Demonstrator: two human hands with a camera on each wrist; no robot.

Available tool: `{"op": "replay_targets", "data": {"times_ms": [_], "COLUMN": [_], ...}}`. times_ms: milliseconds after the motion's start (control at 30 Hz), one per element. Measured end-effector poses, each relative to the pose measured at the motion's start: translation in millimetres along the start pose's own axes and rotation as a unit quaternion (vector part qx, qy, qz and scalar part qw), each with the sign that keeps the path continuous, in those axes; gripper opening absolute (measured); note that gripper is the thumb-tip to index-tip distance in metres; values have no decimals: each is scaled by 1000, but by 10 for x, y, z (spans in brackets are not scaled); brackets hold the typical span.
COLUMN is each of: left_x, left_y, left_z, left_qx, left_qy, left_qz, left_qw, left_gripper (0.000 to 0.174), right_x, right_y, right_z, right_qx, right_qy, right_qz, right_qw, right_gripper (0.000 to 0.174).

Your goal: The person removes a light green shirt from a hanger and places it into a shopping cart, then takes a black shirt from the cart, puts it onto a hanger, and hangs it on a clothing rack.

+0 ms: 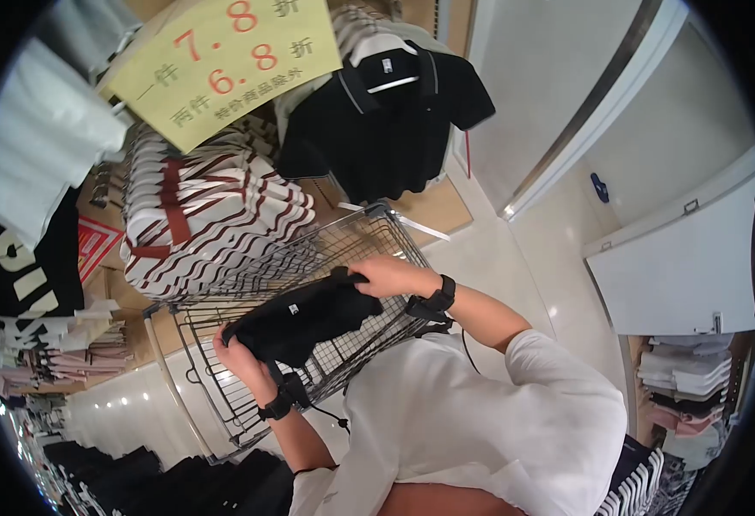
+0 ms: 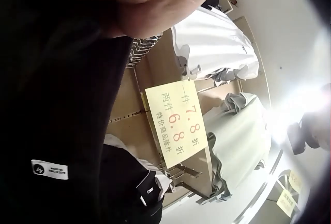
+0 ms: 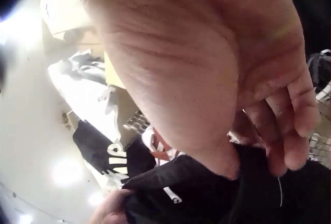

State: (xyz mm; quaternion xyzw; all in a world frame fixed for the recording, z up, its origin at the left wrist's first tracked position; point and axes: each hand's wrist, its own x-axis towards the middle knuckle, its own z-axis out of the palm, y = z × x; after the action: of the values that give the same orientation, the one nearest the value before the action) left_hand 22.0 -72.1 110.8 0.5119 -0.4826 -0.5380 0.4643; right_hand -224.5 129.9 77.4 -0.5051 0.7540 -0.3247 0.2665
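A black garment with a small white label is stretched between both hands above a wire shopping cart. My left hand grips its left end, and my right hand pinches the upper right end. In the left wrist view the black cloth hangs beside the left hand, its white label showing. The right wrist view has the right hand with thumb and fingertips on the black fabric; part of the left hand shows at the lower left.
The wire cart stands below the hands. Beyond it hang striped shirts and a black polo shirt, with a yellow sign above. White doors or panels are at right; dark clothes lie lower left.
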Motion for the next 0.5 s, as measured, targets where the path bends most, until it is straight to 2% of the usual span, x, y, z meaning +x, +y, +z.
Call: {"op": "replay_targets", "data": {"times_ms": [67, 100, 133, 200, 267, 333, 367, 433, 467, 500], "left_x": [-126, -185, -234, -336, -475, -567, -598, -757, -833, -935], "left_y": [-72, -116, -164, -245, -223, -221, -231, -133, -53, 78], "left_z": [44, 69, 87, 132, 209, 198, 171, 134, 135, 160], "left_qx": [40, 48, 56, 92, 105, 139, 160, 155, 140, 144], "left_qy": [-50, -65, -68, -86, -84, -98, -94, -69, -59, -42], "left_qz": [21, 22, 20, 18, 9, -3, 25, 23, 21, 28], "left_qw": [998, 997, 996, 992, 991, 985, 982, 985, 988, 988], "left_gripper": [25, 24, 24, 23, 25, 26, 28, 28, 28, 29], "right_x": [-111, -186, -219, -196, -170, -25, 72, 358, 456, 574], "right_y": [310, 402, 576, 1085, 1578, 2361, 2698, 3219, 3318, 3398], "right_z": [88, 25, 4, 12, -21, 99, 151, 282, 324, 365], "right_qx": [-11, 7, 15, 169, 217, 4, 8, -58, -56, -42], "right_qy": [-83, -124, -123, -125, 43, 154, 150, 51, 45, 2], "right_qz": [-28, -7, -3, 105, 174, 204, 201, 231, 220, 254], "right_qw": [996, 992, 992, 972, 960, 967, 968, 970, 973, 966], "right_gripper": [33, 33, 33, 33, 31, 44, 44, 65, 65, 76]}}
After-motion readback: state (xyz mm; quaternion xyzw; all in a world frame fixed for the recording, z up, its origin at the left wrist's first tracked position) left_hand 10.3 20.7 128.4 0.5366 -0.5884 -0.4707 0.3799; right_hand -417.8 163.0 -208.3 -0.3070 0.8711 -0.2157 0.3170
